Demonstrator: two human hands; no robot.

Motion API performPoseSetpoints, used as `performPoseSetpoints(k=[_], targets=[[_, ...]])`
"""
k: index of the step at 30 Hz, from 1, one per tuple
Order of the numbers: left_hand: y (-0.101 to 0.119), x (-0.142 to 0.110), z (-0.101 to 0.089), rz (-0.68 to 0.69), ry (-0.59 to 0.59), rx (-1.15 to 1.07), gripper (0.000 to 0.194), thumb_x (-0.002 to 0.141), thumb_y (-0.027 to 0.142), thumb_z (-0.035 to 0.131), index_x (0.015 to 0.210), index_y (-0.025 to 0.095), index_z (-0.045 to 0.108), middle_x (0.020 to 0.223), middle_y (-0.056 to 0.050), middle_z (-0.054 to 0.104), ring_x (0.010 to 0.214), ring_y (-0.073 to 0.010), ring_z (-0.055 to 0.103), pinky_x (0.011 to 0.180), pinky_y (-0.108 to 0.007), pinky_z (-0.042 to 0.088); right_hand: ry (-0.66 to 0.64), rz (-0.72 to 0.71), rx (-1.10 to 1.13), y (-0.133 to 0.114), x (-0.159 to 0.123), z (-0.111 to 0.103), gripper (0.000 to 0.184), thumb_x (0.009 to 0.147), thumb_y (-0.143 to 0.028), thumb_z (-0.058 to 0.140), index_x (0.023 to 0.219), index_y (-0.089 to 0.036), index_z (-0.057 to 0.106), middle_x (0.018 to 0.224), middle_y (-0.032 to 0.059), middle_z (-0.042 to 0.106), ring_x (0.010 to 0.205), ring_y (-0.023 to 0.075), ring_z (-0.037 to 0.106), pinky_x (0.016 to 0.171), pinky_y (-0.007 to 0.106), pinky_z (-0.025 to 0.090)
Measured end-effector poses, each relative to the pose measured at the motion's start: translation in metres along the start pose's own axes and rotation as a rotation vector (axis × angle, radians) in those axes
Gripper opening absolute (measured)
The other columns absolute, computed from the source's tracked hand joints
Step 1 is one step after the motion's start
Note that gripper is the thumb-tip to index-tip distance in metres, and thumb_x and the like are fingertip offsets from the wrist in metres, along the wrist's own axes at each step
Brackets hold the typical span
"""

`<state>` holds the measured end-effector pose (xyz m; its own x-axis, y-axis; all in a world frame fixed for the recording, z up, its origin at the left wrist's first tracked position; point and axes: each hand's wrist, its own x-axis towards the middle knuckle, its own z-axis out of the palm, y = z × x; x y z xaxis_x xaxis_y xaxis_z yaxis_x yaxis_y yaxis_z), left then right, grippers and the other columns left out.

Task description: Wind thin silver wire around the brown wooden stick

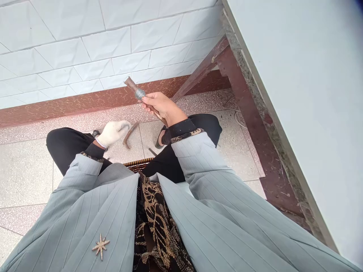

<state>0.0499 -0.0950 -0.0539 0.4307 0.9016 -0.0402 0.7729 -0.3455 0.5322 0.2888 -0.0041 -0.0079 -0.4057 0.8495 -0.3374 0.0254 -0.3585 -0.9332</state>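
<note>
My right hand (159,102), bare, is closed around a brown wooden stick (131,84) and raised in front of me. Grey metal wire (140,93) is wound in a thick band around the stick, just ahead of my thumb and fingertips. The far end of the stick points up and left; its other end runs back under my palm toward the wrist. Lower and to the left, my left hand (114,133) wears a white glove with its fingers curled in. Whether it holds anything is hidden. Beside its fingertips is a bent brown stick (130,135).
A tiled wall (110,49) with a reddish-brown base strip stands ahead. To the right, a white-topped table (306,94) rests on a brown frame (241,90). Between my legs shows a woven seat edge (138,164). A small dark piece (152,152) lies on the tiled floor (25,170).
</note>
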Motion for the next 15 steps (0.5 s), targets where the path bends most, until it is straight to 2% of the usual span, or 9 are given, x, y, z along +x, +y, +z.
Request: performPoseSetpoints(k=[4,8,10,12,14,15], targets=[[0.007,0.0,0.002,-0.119,0.017,0.316,0.034,0.103,0.032,0.05,0.121,0.026,0.078,0.102,-0.006,0.084,0.088,-0.0241,0.078,0.075,-0.033,0.051,0.032,-0.049,-0.043,0.003,0.002,0.0,0.031,0.103,-0.022,0.069,0.078,-0.019,0.052,0.063,-0.0037,0.054,0.049,0.0055,0.043,0.043,0.018,0.029],[0.014,0.001,0.0,-0.136,0.01,0.499,0.037,0.107,0.034,0.046,0.125,0.024,0.077,0.092,-0.009,0.082,0.084,-0.0271,0.078,0.067,-0.033,0.044,0.134,-0.069,-0.233,0.009,0.009,0.003,0.027,0.104,-0.012,0.057,0.078,-0.018,0.053,0.063,-0.0038,0.052,0.051,0.0072,0.042,0.048,0.022,0.03],[0.015,0.001,0.0,-0.104,0.002,0.533,0.039,0.107,0.035,0.044,0.126,0.023,0.076,0.091,-0.011,0.081,0.083,-0.0289,0.078,0.066,-0.034,0.043,0.171,-0.077,-0.458,0.013,0.014,0.003,0.022,0.102,-0.011,0.057,0.08,-0.017,0.057,0.065,-0.0026,0.054,0.055,0.0093,0.045,0.054,0.024,0.034],[0.016,0.0,0.0,-0.065,-0.004,0.548,0.039,0.108,0.036,0.044,0.126,0.023,0.075,0.089,-0.011,0.079,0.082,-0.0298,0.077,0.066,-0.035,0.042,0.173,-0.106,-0.758,0.017,0.019,0.003,0.014,0.1,-0.014,0.061,0.086,-0.016,0.064,0.075,0.0014,0.062,0.067,0.0127,0.053,0.062,0.027,0.037],[0.015,-0.001,0.0,-0.031,-0.014,0.547,0.038,0.107,0.036,0.045,0.123,0.022,0.076,0.086,-0.011,0.078,0.08,-0.0304,0.076,0.066,-0.036,0.041,0.102,-0.118,-1.057,0.021,0.021,0.002,0.009,0.098,-0.018,0.065,0.092,-0.014,0.071,0.088,0.0074,0.069,0.082,0.018,0.061,0.069,0.03,0.039],[0.015,-0.001,-0.001,-0.017,-0.02,0.541,0.037,0.107,0.036,0.047,0.121,0.021,0.077,0.084,-0.011,0.077,0.079,-0.0304,0.075,0.066,-0.036,0.041,0.024,-0.094,-1.176,0.024,0.022,0.003,0.01,0.096,-0.019,0.067,0.091,-0.013,0.073,0.091,0.0103,0.071,0.087,0.0207,0.063,0.071,0.031,0.039]])
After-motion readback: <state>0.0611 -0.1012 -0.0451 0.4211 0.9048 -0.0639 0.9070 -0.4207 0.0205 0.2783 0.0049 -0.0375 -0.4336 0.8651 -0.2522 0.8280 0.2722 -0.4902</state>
